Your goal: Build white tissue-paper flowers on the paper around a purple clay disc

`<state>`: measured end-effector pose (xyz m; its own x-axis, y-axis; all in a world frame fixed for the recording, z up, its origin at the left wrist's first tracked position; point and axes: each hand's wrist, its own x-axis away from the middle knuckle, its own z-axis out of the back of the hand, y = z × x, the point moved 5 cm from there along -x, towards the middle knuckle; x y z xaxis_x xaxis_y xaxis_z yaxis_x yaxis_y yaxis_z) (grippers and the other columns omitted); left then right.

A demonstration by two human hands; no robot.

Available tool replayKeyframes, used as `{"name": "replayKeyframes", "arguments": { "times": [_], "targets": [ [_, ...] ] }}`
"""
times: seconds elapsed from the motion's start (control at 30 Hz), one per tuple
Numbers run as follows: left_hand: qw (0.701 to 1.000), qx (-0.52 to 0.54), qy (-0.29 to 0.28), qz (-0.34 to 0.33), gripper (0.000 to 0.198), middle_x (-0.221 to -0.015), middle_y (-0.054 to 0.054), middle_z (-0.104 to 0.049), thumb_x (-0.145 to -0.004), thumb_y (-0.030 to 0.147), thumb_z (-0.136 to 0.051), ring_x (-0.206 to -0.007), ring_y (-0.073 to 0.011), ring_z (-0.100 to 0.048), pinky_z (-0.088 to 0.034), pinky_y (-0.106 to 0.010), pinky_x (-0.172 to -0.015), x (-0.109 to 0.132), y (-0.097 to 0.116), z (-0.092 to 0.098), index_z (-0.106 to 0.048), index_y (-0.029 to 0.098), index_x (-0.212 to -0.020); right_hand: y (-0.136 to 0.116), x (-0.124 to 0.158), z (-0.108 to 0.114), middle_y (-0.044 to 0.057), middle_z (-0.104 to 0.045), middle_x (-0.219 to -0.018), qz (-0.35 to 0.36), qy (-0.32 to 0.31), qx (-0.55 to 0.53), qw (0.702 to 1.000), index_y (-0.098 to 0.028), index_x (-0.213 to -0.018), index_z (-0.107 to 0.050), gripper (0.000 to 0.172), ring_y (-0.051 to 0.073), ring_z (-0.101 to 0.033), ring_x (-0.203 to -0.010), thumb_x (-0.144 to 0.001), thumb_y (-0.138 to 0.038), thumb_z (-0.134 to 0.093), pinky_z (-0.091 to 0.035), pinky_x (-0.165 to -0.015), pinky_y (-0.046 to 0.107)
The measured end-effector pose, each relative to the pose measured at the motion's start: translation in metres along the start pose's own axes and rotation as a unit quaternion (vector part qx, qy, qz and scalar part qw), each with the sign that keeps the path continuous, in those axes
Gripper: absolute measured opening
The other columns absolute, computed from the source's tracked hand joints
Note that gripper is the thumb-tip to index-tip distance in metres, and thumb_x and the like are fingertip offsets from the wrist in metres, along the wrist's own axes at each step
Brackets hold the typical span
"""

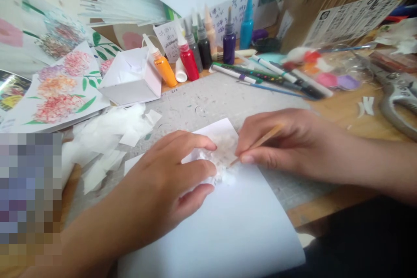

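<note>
A sheet of white paper (234,230) lies in front of me on the grey mat. Near its upper end is a small, whitish, crumpled-looking patch (224,178), blurred and partly hidden by my fingers. My left hand (163,178) rests over it from the left, fingers spread and curved, fingertips at the patch's edge. Between the thumb and fingers of my right hand (286,147) is a thin wooden stick (267,135), held slanted like a pen. Its lower tip points down at the right side of the patch, and I cannot tell whether it touches.
Torn white tissue (107,134) lies left on the grey mat (202,95). Behind stand an open white box (133,78) and several paint bottles, including a red one (189,61). Pens (276,74), scissors (395,91) and a cardboard box (302,17) are right. Flower pictures (61,91) lean left.
</note>
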<state>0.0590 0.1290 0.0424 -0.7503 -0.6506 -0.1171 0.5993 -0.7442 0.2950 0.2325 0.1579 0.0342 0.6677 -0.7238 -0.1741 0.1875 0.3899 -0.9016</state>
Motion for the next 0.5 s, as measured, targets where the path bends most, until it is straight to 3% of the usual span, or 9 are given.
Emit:
{"name": "replayKeyframes", "arguments": {
  "times": [0.2, 0.3, 0.5],
  "targets": [
    [0.999, 0.009, -0.03, -0.017, 0.03, -0.137, -0.004, -0.04, -0.085, 0.015, -0.057, -0.127, -0.0252, -0.039, -0.036, -0.045, -0.104, 0.0002, 0.0059, -0.0015, -0.063, 0.031, -0.11, 0.0006, -0.001, 0.0006, 0.0, -0.067, -0.078, -0.006, 0.001, 0.004, 1.0, -0.014, -0.076, -0.063, 0.013, 0.008, -0.06, -0.068, -0.086, -0.023, -0.063, -0.047, -0.062, 0.018],
    [0.998, 0.005, -0.059, -0.02, 0.023, -0.136, -0.004, -0.043, -0.086, 0.019, -0.056, -0.127, -0.0264, -0.04, -0.037, -0.047, -0.105, 0.0002, 0.0059, -0.0037, -0.064, 0.029, -0.104, 0.0005, -0.0012, 0.001, 0.0, -0.066, -0.077, -0.002, 0.008, 0.006, 1.0, -0.013, -0.075, -0.064, 0.014, 0.007, -0.061, -0.069, -0.085, -0.022, -0.064, -0.047, -0.063, 0.016],
    [0.999, 0.018, -0.051, -0.001, 0.019, -0.13, -0.003, -0.05, -0.088, 0.019, -0.052, -0.121, -0.0239, -0.048, -0.041, -0.043, -0.102, -0.0002, 0.0023, -0.0035, -0.066, 0.028, -0.096, 0.0018, -0.0009, 0.0023, 0.0, -0.066, -0.076, -0.014, 0.018, 0.004, 1.0, -0.013, -0.074, -0.064, 0.014, 0.007, -0.06, -0.067, -0.084, -0.022, -0.065, -0.046, -0.062, 0.017]
  ]
}}
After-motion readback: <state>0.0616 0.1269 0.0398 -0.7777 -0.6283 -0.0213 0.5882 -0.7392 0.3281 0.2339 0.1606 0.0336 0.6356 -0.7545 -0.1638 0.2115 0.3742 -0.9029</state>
